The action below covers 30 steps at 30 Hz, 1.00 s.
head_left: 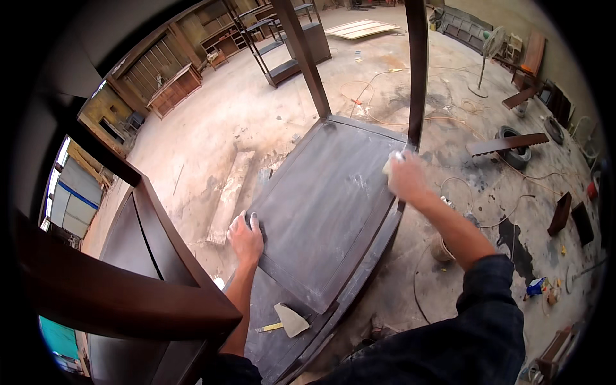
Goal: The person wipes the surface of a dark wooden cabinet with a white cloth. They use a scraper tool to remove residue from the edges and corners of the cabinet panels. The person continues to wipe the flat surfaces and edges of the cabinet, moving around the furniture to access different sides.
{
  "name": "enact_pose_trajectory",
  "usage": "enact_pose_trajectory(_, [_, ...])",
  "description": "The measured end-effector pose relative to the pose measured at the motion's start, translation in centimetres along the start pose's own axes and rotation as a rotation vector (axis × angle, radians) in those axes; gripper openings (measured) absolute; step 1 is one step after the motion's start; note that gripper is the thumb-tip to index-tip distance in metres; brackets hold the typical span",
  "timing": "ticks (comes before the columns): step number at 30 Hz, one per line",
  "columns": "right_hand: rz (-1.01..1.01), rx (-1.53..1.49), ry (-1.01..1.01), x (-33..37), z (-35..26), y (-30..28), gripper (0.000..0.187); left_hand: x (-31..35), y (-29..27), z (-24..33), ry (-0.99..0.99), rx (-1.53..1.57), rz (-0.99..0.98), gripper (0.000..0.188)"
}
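Note:
A dark wooden panel (pixel 321 205), streaked with pale dust, lies flat in front of me as a shelf between upright posts. At its left edge, my left hand (pixel 246 236) is closed over the border. My right hand (pixel 407 176), slightly blurred, is closed on a pale piece that looks like sandpaper (pixel 387 168). It is at the panel's far right corner, beside a dark post (pixel 417 77). Below the panel's near end, a lower dark board (pixel 266 333) carries a beige piece of sandpaper (pixel 292 320) and a short yellow strip (pixel 270 327).
Another dark wooden piece of furniture (pixel 167 231) stands close on my left. A dark shelf unit (pixel 289 64) is farther back on the concrete floor. To the right are a pedestal fan (pixel 491 48), a tyre (pixel 513 147), loose boards (pixel 508 144) and hoses across the floor.

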State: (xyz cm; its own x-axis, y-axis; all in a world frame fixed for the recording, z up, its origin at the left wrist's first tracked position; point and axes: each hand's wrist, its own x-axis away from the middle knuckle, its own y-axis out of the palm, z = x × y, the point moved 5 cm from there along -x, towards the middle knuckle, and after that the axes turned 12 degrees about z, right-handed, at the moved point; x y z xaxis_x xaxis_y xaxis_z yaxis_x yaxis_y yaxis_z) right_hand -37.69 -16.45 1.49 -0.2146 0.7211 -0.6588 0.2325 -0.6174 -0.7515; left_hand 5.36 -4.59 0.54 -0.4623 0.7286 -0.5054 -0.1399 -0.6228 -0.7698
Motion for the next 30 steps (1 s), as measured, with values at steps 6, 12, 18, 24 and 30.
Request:
enact_pose_trajectory(6, [0.005, -0.069, 0.015, 1.2, -2.1, -0.2, 0.039, -0.5, -0.1, -0.3, -0.013, -0.018, -0.01, 0.048])
enact_pose_trajectory(12, [-0.239, -0.164, 0.224, -3.3, 1.3, -1.6, 0.042, -0.4, 0.0, 0.2, -0.005, 0.002, -0.031, 0.049])
enact_pose_trajectory(18, [-0.069, -0.198, 0.039, -1.0, 0.5, 0.6, 0.042, -0.5, 1.0, -1.0, 0.021, -0.02, -0.025, 0.048])
enact_pose_trajectory(24, [-0.001, -0.309, -0.01, 0.5, -3.0, 1.0, 0.038, -0.8, 0.7, -1.5, 0.005, -0.018, -0.011, 0.047])
enact_pose_trajectory(30, [-0.249, -0.198, 0.161, -4.0, 0.9, 0.8, 0.041, -0.6, 0.4, -0.2, 0.001, -0.011, -0.025, 0.048])
